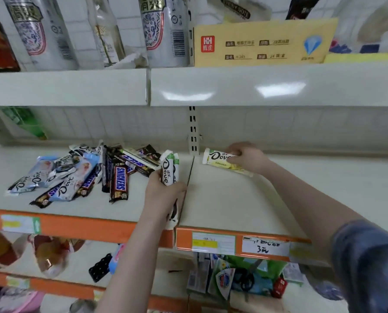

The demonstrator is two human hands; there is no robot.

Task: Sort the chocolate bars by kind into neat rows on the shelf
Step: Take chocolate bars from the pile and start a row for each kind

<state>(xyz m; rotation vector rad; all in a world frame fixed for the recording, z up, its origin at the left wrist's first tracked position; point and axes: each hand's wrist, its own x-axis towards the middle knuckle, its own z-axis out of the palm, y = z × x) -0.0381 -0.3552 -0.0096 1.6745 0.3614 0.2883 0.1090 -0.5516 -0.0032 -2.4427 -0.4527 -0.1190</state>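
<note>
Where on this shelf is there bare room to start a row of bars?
Bare: the right white shelf panel, from the centre seam to the right hand holding a yellow-white Dove bar. Crowded: the mixed bar pile on the left panel, beside the left hand.

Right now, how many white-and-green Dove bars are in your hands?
3 visible: the right hand holds one white-and-green Dove bar on the right shelf section; the left hand grips two upright by the seam. More may be hidden behind them.
</note>
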